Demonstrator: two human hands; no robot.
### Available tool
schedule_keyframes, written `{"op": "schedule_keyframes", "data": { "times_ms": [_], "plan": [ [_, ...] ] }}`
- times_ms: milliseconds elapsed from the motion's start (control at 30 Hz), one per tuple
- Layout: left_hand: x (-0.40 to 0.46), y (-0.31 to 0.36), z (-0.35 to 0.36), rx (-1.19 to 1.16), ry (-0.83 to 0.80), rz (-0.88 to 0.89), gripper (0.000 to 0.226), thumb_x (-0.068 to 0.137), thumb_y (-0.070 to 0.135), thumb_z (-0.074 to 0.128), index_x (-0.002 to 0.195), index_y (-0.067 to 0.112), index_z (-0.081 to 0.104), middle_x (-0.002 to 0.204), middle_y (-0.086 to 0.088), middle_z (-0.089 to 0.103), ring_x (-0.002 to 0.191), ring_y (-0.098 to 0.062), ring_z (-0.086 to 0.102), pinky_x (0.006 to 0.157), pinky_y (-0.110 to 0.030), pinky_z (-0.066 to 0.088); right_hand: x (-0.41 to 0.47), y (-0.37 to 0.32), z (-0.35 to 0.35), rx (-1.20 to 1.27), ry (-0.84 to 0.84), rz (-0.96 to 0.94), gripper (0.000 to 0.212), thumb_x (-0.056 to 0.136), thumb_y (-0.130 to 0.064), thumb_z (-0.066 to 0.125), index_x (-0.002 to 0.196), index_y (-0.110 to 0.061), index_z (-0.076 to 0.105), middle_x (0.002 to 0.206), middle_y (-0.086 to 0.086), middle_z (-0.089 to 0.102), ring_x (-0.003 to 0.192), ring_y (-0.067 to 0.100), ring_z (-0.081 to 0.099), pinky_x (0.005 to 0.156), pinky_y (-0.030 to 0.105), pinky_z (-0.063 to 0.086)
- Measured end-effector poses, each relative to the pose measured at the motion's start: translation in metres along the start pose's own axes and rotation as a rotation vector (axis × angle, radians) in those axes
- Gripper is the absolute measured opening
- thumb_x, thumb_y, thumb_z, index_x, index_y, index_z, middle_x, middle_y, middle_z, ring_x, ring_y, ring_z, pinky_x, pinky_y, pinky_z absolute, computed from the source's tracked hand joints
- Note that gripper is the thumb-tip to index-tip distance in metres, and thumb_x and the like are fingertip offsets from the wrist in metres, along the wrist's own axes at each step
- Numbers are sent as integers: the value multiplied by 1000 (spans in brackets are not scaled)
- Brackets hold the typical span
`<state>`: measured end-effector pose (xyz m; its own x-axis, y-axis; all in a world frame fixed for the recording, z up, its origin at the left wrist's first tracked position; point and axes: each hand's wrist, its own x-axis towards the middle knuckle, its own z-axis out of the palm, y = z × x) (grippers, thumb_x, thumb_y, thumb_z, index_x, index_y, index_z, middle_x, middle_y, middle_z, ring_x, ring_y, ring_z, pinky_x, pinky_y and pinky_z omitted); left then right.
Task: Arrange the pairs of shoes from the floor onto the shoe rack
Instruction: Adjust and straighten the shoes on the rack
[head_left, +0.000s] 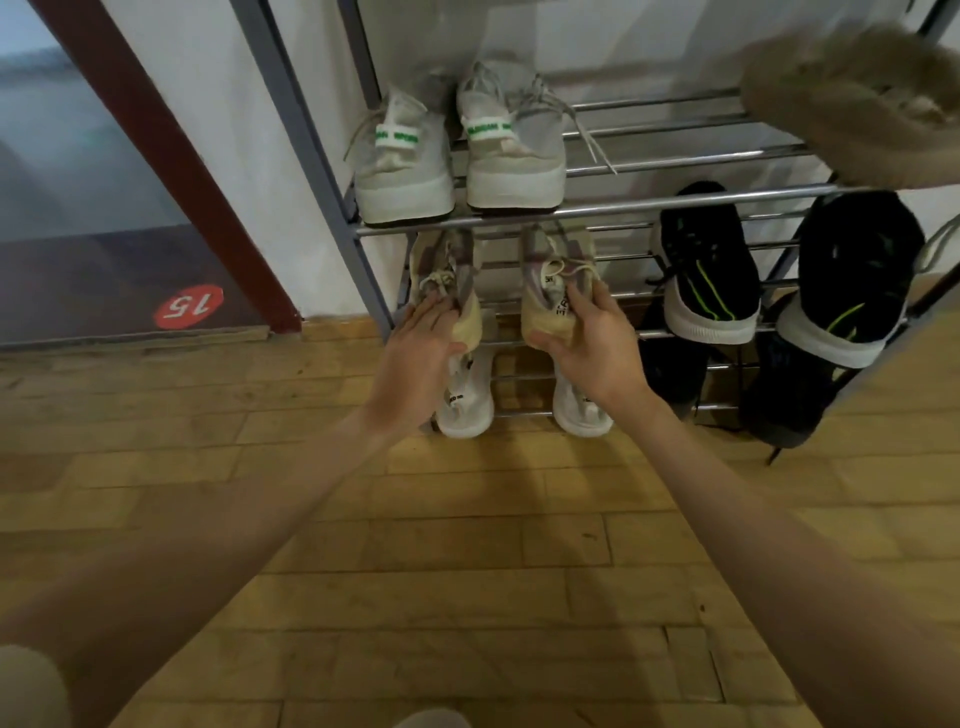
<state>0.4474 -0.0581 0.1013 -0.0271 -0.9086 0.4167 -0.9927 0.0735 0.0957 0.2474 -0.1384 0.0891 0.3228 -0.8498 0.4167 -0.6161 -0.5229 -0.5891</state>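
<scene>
Each hand is gripping one heel: the left hand and right hand are setting the cream-and-mauve laced trainers on the metal-barred shoe rack's middle shelf; a heel could be slipping between bars if released early.

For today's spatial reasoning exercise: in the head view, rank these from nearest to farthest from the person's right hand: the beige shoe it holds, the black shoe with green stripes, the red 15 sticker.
1. Beige shoe: in the right hand's grip, on the middle shelf.
2. Black shoe: just right of it, same shelf.
3. Red 15 sticker: far left, low on the glass door.
</scene>
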Motion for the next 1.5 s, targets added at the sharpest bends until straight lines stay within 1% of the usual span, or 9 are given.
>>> {"op": "schedule_keyframes", "data": {
  "times_ms": [333, 600, 700, 833, 933, 1033, 1200, 1333, 1500],
  "plan": [
    [6, -6, -2, -3, -22, 25, 45, 82, 9, 70, 123, -4, 57, 131, -21, 57, 128, -35, 49, 107, -39, 34, 10, -13, 30, -17, -103, -24, 79, 81, -47, 68, 144, -12, 38, 146, 17, 40, 134, 34, 38, 105, 48, 42],
    [7, 13, -26, -71, -91, -8, 51, 88, 14, 62, 134, 0, 46, 141, -18, 47, 133, -33, 41, 110, -45, 34, 3, -18, -1, -282, -309, -143, 80, 95, -51, 48, 154, -11, 11, 157, 28, 13, 147, 40, 12, 118, 51, 22],
    [1, 31, -45, -55, 20, 233, 41, 87, 10, 60, 126, 0, 51, 128, -19, 55, 118, -34, 53, 96, -49, 47, -10, -7, -47, -461, -387, -314, 76, 97, -46, 45, 153, -10, 10, 158, 24, 14, 147, 37, 14, 119, 47, 18],
    [17, 66, -57, 35, -59, 541, 36, 88, 17, 50, 119, 1, 57, 119, -17, 60, 106, -32, 59, 88, -46, 51, -27, 25, -126, -710, -382, -484, 58, 91, -30, 60, 141, -6, 41, 147, 24, 37, 136, 38, 38, 111, 46, 33],
    [39, 105, -56, 17, -169, 636, 37, 90, 18, 51, 125, 6, 54, 124, -13, 57, 111, -27, 57, 92, -40, 50, -41, 59, -175, -836, -245, -371, 52, 81, -20, 69, 126, -2, 51, 141, 29, 42, 129, 43, 44, 103, 50, 40],
    [62, 143, -43, -80, -242, 607, 42, 92, 22, 53, 132, 11, 48, 129, -7, 52, 117, -21, 51, 93, -38, 48, -58, 90, -198, -823, -116, -185, 58, 83, -22, 67, 133, -1, 44, 147, 30, 33, 135, 46, 33, 107, 56, 33],
    [93, 198, 5, -190, -261, 306, 69, 89, 33, 60, 146, 13, 28, 143, -13, 40, 128, -29, 42, 103, -38, 40, -74, 126, -192, -643, 63, 177, 69, 94, -41, 53, 149, -9, 25, 152, 26, 24, 139, 43, 26, 110, 53, 29],
    [99, 227, 33, -362, -219, 12, 90, 80, 45, 68, 150, 20, 17, 146, -20, 32, 132, -36, 36, 106, -42, 36, -70, 137, -174, -427, 144, 289, 80, 92, -52, 52, 150, -9, 19, 148, 21, 34, 136, 37, 35, 107, 47, 35],
    [95, 236, 45, -409, -222, -32, 105, 67, 32, 83, 149, 20, 20, 150, -18, 24, 136, -35, 30, 110, -43, 31, -53, 144, -152, -195, 284, 426, 105, 79, -63, 63, 148, 2, 18, 145, 23, 34, 135, 36, 33, 109, 46, 36]
  ]
}}
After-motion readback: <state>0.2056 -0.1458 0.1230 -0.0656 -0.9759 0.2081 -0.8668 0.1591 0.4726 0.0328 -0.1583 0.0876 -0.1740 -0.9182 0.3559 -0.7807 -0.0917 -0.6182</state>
